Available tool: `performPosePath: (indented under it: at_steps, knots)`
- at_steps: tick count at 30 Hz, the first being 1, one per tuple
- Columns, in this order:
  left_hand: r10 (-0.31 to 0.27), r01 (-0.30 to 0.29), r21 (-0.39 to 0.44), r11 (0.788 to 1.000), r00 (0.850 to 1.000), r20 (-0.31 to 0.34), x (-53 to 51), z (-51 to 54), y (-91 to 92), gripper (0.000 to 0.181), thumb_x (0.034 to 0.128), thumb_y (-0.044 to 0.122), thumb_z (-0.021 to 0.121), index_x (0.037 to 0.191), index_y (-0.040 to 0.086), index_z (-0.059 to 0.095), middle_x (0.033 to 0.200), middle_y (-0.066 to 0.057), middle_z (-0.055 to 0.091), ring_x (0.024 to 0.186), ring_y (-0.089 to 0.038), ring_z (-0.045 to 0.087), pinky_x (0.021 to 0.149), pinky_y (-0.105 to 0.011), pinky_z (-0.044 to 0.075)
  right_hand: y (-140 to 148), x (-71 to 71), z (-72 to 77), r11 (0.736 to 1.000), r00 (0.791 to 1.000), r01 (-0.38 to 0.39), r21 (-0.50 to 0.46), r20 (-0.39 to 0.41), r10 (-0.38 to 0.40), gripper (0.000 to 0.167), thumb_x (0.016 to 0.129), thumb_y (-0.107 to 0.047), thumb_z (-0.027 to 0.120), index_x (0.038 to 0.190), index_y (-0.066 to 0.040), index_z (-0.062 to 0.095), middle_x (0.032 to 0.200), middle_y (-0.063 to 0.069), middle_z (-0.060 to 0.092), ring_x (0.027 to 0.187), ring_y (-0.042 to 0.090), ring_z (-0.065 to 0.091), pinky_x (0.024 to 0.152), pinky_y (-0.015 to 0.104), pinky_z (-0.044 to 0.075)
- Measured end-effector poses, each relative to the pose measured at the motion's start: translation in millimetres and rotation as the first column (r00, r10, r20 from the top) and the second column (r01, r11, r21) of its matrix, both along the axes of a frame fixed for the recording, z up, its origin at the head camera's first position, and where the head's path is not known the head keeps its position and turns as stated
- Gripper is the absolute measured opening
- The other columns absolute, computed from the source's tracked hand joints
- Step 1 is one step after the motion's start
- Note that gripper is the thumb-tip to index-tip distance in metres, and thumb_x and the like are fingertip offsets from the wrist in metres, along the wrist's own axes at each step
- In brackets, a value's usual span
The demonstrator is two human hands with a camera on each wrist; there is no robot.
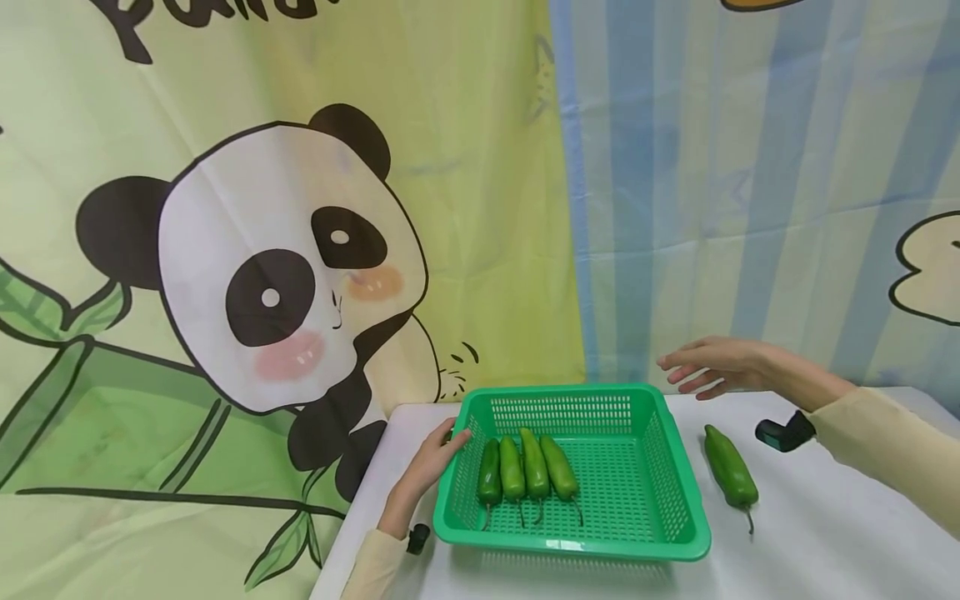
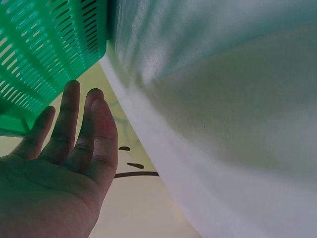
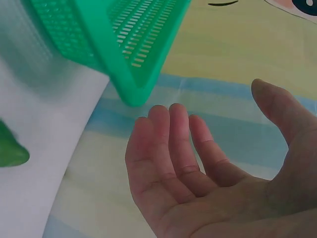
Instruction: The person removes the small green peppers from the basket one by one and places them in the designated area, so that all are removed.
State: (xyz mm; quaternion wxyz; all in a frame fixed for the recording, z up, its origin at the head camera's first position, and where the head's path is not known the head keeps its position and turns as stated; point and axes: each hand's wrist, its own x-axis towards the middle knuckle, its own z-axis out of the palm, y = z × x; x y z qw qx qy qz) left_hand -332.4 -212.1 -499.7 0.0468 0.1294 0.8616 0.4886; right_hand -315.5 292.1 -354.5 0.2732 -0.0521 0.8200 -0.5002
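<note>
Several green chili peppers [image 1: 534, 467] lie side by side in the left half of a green plastic basket [image 1: 678, 546], their stems toward the near side. My left hand [image 1: 433, 457] is at the basket's left rim; in the left wrist view its fingers [image 2: 67, 121] look extended beside the slotted outer wall. My right hand [image 1: 723, 364] hovers in the air beyond the basket's far right corner, fingers loosely spread and holding nothing. One more green chili pepper [image 1: 730, 468] lies on the table to the right of the basket, below the right hand.
A white-covered table [image 1: 825, 517] bears the basket and the single pepper. Right behind it hangs a curtain [image 1: 495, 208] with a cartoon panda and blue stripes. Dark wrist devices [image 1: 785, 432] sit at both cuffs.
</note>
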Motion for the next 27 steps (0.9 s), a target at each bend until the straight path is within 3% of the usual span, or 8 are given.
performPosePath:
  at_steps: [9,16,23,27]
  knots:
    - [-0.01,0.01,0.013,1.0,1.0,0.0,0.1,-1.1,-0.6,0.053,0.1042,0.043,0.052,0.146,0.011,0.05,0.127,-0.017,0.065,0.1,-0.023,0.068,0.081,-0.034,0.058,-26.8,-6.5,-2.0,0.999,1.0,-0.023,-0.034,0.016,0.023,0.07,0.103,-0.042,0.056,0.153,0.003,0.035,0.135,0.02,0.058,0.123,0.033,0.062,0.098,0.044,0.055]
    - [-0.007,0.007,0.018,1.0,1.0,0.001,0.0,-2.3,-0.2,0.053,0.1032,0.045,0.053,0.144,0.012,0.052,0.126,-0.016,0.065,0.099,-0.021,0.069,0.08,-0.034,0.058,-52.3,-8.0,-5.9,1.0,0.999,-0.024,-0.007,0.027,0.024,0.065,0.1,-0.043,0.06,0.146,0.002,0.045,0.119,0.011,0.064,0.108,0.027,0.065,0.096,0.046,0.055]
    - [-0.007,0.007,0.005,1.0,1.0,0.007,-1.7,-2.6,-1.1,0.054,0.1029,0.048,0.052,0.144,0.014,0.051,0.123,-0.014,0.066,0.097,-0.018,0.069,0.081,-0.032,0.058,-83.7,-7.1,-11.7,0.997,0.998,-0.066,0.033,0.02,0.066,0.069,0.1,-0.044,0.059,0.15,0.001,0.041,0.133,0.018,0.061,0.111,0.025,0.066,0.098,0.048,0.054]
    - [-0.014,0.013,0.022,1.0,1.0,0.017,1.3,3.3,-0.3,0.053,0.1042,0.042,0.053,0.145,0.009,0.05,0.123,-0.018,0.066,0.098,-0.022,0.069,0.079,-0.032,0.058,-103.5,-7.1,-20.6,0.998,0.999,-0.047,0.036,0.024,0.046,0.071,0.098,-0.042,0.063,0.148,0.003,0.042,0.13,0.018,0.064,0.109,0.027,0.067,0.095,0.047,0.056]
